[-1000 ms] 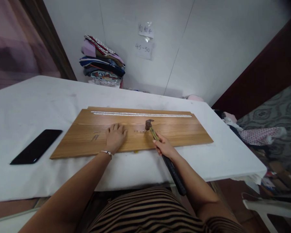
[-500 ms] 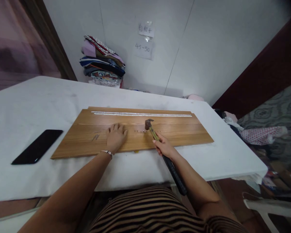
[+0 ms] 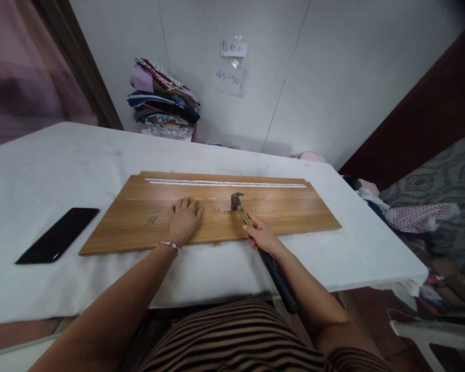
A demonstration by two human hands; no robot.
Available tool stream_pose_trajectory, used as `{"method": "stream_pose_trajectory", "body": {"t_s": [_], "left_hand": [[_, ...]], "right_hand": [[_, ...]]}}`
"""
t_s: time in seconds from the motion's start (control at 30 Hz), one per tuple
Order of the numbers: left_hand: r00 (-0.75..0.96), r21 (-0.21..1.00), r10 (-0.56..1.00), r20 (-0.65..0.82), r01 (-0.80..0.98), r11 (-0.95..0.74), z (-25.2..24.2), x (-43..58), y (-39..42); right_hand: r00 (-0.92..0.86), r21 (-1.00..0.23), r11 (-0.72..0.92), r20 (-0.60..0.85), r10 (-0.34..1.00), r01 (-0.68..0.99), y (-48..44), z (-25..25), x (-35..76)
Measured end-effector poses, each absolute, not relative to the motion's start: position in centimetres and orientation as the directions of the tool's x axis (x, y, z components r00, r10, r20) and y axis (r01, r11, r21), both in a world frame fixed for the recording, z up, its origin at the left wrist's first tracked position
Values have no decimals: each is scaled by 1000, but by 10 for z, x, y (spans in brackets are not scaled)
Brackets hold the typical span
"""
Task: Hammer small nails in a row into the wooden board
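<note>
A long wooden board (image 3: pixel 287 209) lies on the white table (image 3: pixel 42 170). My left hand (image 3: pixel 183 221) rests flat on the board with fingers stretched out, a bracelet at the wrist. My right hand (image 3: pixel 260 236) is closed round the handle of a hammer (image 3: pixel 242 212). The hammer's rusty head sits just above a short row of small nails (image 3: pixel 221 211) in the board. A few loose nails (image 3: pixel 151 220) lie on the board to the left of my left hand. Two thin metal strips (image 3: pixel 225 183) run along the board's far edge.
A black phone (image 3: pixel 58 241) lies on the table at the left. Folded fabrics (image 3: pixel 163 98) are stacked against the back wall, under taped paper notes (image 3: pixel 232 64). Patterned cloth (image 3: pixel 418 214) and a white plastic chair (image 3: pixel 430 330) sit off the table's right side.
The hammer head has dropped slightly toward the row of nails. My left hand has stayed flat on the board.
</note>
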State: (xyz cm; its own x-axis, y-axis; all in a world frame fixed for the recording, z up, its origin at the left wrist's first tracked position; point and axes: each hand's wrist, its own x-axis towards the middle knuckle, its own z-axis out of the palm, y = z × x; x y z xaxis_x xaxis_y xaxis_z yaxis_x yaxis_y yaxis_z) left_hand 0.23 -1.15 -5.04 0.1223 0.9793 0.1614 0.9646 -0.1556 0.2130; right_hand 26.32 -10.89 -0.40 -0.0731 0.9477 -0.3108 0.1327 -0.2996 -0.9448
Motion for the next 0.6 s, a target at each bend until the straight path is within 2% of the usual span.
{"method": "stream_pose_trajectory", "body": {"t_s": [0.33,0.6], "left_hand": [[120,179,979,167,972,-150,-54,1,-10],[117,209,979,168,966,-151,-53,1,-10]], "right_hand": [[-73,-940,-319,-328,942,120,-109,-2,262],[-77,-948,-297,-307,949,115,-107,-3,262]]}}
